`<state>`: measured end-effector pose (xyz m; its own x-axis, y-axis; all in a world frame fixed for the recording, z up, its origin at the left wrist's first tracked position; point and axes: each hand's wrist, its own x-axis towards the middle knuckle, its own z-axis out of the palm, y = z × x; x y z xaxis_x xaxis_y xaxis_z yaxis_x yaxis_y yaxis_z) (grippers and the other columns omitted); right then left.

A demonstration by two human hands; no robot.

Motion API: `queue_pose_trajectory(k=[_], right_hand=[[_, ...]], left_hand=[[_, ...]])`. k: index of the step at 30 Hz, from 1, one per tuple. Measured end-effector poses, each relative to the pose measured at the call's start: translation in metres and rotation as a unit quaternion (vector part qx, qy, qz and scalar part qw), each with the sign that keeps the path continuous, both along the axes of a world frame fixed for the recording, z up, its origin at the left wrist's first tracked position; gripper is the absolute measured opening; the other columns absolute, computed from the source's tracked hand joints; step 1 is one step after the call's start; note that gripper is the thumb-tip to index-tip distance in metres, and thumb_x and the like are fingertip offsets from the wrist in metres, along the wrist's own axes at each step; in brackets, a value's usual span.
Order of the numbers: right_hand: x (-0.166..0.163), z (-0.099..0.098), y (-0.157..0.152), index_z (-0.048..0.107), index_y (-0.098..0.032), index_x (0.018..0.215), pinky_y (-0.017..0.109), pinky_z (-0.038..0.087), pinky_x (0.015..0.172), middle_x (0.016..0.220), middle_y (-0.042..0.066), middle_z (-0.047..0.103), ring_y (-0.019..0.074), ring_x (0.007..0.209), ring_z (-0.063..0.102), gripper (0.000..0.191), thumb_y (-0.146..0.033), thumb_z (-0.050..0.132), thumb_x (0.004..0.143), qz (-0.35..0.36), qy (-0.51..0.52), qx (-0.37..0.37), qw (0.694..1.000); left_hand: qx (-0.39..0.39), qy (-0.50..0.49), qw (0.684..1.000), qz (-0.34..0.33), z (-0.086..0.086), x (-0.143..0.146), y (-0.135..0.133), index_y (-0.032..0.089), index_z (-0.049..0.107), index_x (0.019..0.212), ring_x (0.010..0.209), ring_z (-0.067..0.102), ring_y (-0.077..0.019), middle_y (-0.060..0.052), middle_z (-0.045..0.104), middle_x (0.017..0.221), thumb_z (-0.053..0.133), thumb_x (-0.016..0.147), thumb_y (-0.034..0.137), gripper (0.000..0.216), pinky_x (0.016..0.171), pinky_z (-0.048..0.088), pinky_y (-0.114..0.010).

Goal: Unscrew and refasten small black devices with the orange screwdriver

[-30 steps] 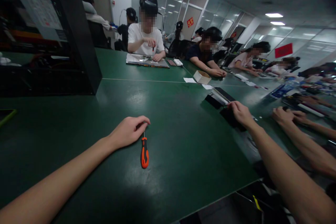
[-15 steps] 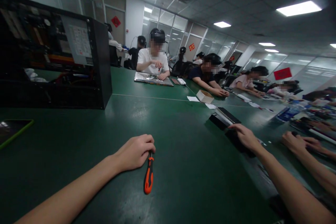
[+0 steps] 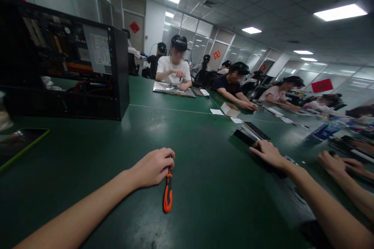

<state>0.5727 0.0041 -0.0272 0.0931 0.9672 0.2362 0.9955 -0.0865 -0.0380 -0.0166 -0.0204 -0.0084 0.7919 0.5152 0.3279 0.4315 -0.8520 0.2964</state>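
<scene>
My left hand [image 3: 152, 168] rests on the green table [image 3: 204, 186] with its fingers curled shut round the metal shaft of an orange and black screwdriver [image 3: 167, 195]. The handle lies flat and points back toward me. My right hand [image 3: 267, 153] lies stretched out to the right, fingers flat on a dark flat device [image 3: 277, 168]. Just beyond it sits a black box with a silver strip [image 3: 251, 134].
An open black computer case [image 3: 64, 74] stands at the left, with a green-edged tablet [image 3: 20, 146] in front of it. Another person's hands [image 3: 339, 163] work at my right. Several people sit along the far side, near a small cardboard box [image 3: 230, 109].
The view has tilted upward, showing more of the ceiling and the case. Both hands and the screwdriver stay where they were on the table.
</scene>
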Motion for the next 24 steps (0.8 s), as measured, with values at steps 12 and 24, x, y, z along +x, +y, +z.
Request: queue_pose_trajectory(k=[12, 24], right_hand=[[-0.011, 0.007, -0.005, 0.061, -0.023, 0.082, 0.044, 0.05, 0.086, 0.091, 0.011, 0.067, 0.0292, 0.089, 0.062, 0.047, -0.064, 0.04, 0.089, 0.043, 0.016, 0.053, 0.998], [-0.019, 0.045, 0.017, 0.065, -0.016, 0.104, 0.04, 0.049, 0.088, 0.111, 0.016, 0.07, 0.0305, 0.101, 0.066, 0.045, -0.056, 0.048, 0.091, -0.026, 0.007, 0.04, 0.999]], left_hand=[[-0.002, 0.003, 1.0, -0.007, 0.003, -0.002, -0.004, 0.021, 0.067, 0.096, 0.1, 0.063, -0.0219, -0.007, 0.063, 0.116, 0.056, 0.093, 0.011, 0.015, 0.088, 0.05, -0.034], [0.021, -0.016, 0.999, -0.02, 0.003, -0.001, -0.001, 0.021, 0.065, 0.106, 0.107, 0.064, -0.0221, -0.006, 0.07, 0.118, 0.05, 0.103, 0.025, 0.016, 0.098, 0.038, -0.038]])
